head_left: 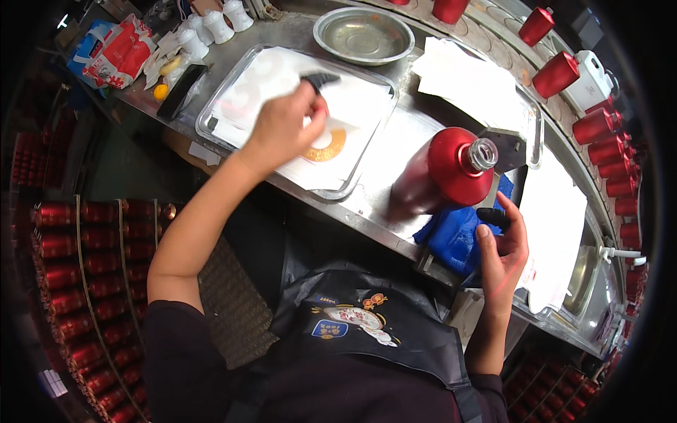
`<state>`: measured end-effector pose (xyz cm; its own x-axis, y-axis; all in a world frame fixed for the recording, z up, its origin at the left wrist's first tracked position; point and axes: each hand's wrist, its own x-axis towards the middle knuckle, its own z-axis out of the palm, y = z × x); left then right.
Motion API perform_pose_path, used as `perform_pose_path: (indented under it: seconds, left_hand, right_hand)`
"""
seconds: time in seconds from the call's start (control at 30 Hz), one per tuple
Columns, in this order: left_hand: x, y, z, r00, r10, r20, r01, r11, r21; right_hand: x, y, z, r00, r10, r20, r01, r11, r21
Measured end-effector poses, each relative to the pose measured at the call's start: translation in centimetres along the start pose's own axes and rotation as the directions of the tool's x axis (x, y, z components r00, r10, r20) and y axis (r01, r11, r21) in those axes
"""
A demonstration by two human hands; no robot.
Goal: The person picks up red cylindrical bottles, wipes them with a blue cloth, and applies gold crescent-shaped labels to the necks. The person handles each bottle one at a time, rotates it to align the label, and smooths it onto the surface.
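My left hand is over a metal tray lined with white sheets. Its fingers are curled toward the thumb; a blurred black piece shows at the fingers, and whatever they pinch is hidden. Just below the thumb, a gold ring-shaped print lies on a white sheet. A glossy red bottle with an uncapped clear glass neck leans over a blue cloth. My right hand is beside the bottle's shoulder, thumb and fingers apart, with a black cover around one finger.
A round metal basin sits behind the tray. White paper and a dark metal bracket stand near the bottle. More red bottles line the curved track at right; racks of red bottles fill the lower left.
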<state>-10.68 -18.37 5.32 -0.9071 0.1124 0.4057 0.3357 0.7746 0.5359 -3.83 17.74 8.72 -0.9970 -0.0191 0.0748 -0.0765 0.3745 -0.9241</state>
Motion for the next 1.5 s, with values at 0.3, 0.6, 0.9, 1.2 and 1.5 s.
perform_pose_path:
  seconds: [0.3,0.6,0.9,1.2,1.5]
  left_hand:
    - [11.3,1.2,-7.9,0.916,0.224,-0.333,-0.198,0.974,0.11]
    - [17.0,12.4,-6.5,0.802,0.38,-0.461,-0.385,0.919,0.087]
    - [12.0,13.9,0.0,0.674,0.43,-0.6,-0.66,0.715,-0.229]
    - [-2.5,-20.9,-11.3,0.62,-0.429,-0.656,0.739,0.601,0.305]
    - [-4.0,-27.5,-12.3,0.638,-0.536,-0.552,0.77,0.44,0.463]
  right_hand:
    - [5.5,-2.2,-2.0,0.972,-0.205,-0.116,0.214,0.974,0.073]
    - [14.4,-10.1,4.7,0.878,-0.439,0.191,0.473,0.858,-0.203]
    - [20.4,-3.8,0.7,0.92,-0.38,0.101,0.31,0.859,0.409]
    - [8.7,4.1,-25.9,0.648,-0.004,-0.761,0.054,0.998,0.042]
    - [-6.3,16.8,-19.9,0.514,0.224,-0.828,-0.257,0.961,0.101]
